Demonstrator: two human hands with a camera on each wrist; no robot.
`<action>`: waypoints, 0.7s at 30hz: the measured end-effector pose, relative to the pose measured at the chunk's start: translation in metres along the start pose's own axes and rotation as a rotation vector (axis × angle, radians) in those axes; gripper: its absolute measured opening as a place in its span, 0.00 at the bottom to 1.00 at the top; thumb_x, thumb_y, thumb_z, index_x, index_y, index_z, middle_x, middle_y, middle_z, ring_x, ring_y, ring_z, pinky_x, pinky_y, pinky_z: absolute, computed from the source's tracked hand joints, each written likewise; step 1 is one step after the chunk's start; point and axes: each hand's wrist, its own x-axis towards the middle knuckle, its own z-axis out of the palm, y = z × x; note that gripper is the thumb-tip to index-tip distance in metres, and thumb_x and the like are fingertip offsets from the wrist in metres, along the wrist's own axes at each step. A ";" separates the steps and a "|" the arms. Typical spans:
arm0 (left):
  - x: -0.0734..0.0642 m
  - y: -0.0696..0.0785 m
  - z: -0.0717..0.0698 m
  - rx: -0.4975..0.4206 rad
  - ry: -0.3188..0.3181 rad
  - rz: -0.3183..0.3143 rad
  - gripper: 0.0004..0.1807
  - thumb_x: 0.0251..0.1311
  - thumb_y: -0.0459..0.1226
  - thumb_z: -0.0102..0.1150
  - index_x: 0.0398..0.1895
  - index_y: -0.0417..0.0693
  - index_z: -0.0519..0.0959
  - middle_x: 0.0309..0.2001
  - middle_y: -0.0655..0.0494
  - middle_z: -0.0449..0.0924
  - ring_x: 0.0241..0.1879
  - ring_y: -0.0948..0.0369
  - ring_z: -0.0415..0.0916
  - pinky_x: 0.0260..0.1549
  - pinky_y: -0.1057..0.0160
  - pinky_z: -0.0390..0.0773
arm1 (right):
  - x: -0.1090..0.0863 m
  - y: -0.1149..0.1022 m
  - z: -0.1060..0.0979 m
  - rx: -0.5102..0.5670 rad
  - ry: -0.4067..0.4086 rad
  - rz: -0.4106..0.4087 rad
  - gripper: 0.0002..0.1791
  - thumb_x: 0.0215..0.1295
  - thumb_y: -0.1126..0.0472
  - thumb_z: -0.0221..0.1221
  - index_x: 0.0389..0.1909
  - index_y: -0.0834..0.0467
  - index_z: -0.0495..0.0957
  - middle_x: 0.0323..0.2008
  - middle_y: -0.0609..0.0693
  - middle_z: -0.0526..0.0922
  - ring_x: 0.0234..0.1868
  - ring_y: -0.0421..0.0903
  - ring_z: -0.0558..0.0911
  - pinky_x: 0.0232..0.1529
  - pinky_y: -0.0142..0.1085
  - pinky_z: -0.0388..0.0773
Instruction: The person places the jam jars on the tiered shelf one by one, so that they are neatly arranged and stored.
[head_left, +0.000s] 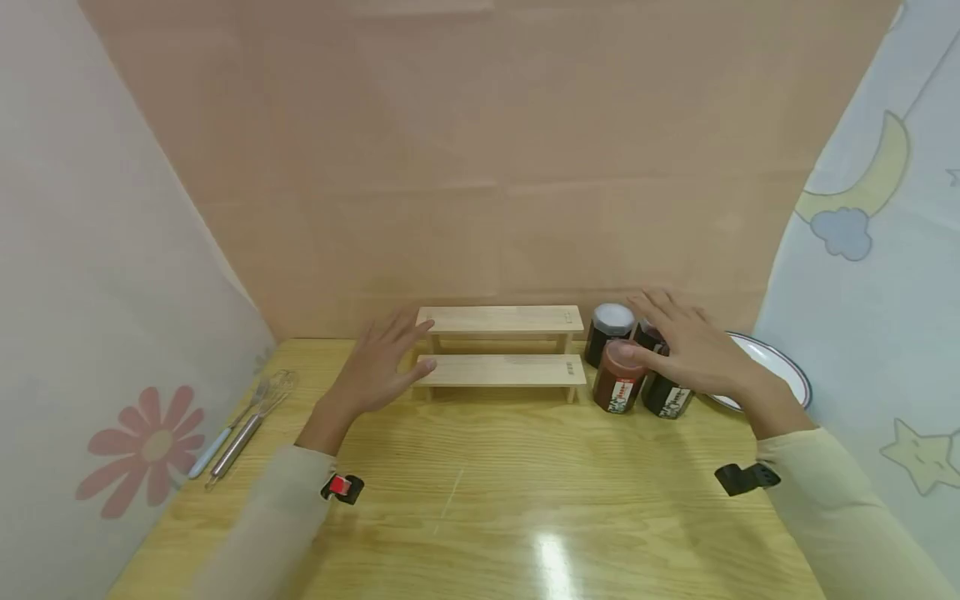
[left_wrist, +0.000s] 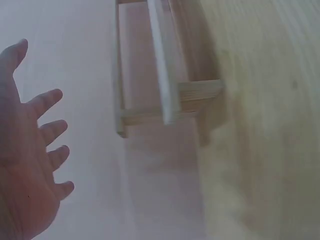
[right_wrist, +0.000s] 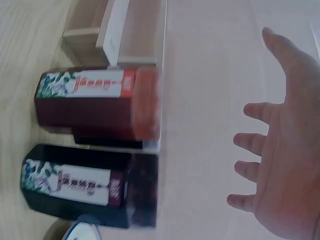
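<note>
A two-tier wooden shelf (head_left: 501, 370) stands against the back wall. Just off its left end hovers my left hand (head_left: 384, 364), fingers spread and holding nothing; the left wrist view shows its palm (left_wrist: 25, 165) apart from the shelf's end (left_wrist: 171, 102). Over a group of several jars to the right of the shelf is my right hand (head_left: 693, 354), also spread and holding nothing. The front jars are a red-brown one (head_left: 619, 377) and a dark one (head_left: 666, 395), both labelled. Behind stands a dark jar with a white lid (head_left: 611, 325); another is partly hidden by my hand.
A white plate with a dark rim (head_left: 772, 367) lies at the right, partly behind my right arm. On the left edge of the table (head_left: 480, 500) lie a whisk (head_left: 251, 429) and a blue-handled fork-like utensil (head_left: 225, 437). Fabric walls enclose the back and both sides.
</note>
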 end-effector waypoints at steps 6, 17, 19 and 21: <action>-0.002 -0.019 0.027 -0.165 0.118 -0.089 0.30 0.75 0.53 0.54 0.75 0.54 0.70 0.78 0.47 0.64 0.78 0.41 0.58 0.74 0.29 0.54 | -0.012 0.023 0.006 0.048 0.032 0.043 0.48 0.70 0.37 0.60 0.82 0.54 0.54 0.81 0.62 0.56 0.80 0.69 0.54 0.72 0.71 0.53; -0.004 -0.031 0.068 -0.548 0.184 -0.221 0.24 0.75 0.45 0.57 0.69 0.47 0.75 0.70 0.45 0.73 0.70 0.42 0.68 0.67 0.34 0.68 | -0.041 0.062 0.024 0.175 0.025 0.147 0.47 0.73 0.39 0.59 0.81 0.60 0.53 0.76 0.71 0.61 0.74 0.74 0.63 0.67 0.71 0.61; -0.005 -0.032 0.075 -0.599 0.195 -0.247 0.24 0.75 0.44 0.57 0.69 0.44 0.75 0.69 0.43 0.74 0.68 0.42 0.69 0.67 0.36 0.69 | -0.046 0.068 0.030 0.194 0.025 0.179 0.46 0.73 0.40 0.58 0.80 0.63 0.54 0.75 0.72 0.63 0.71 0.76 0.66 0.65 0.71 0.64; -0.007 -0.032 0.081 -0.645 0.191 -0.275 0.23 0.75 0.44 0.57 0.68 0.44 0.76 0.69 0.43 0.74 0.68 0.43 0.69 0.67 0.38 0.69 | -0.051 0.073 0.036 0.215 0.034 0.205 0.44 0.74 0.41 0.58 0.79 0.64 0.57 0.73 0.72 0.67 0.68 0.76 0.69 0.62 0.70 0.67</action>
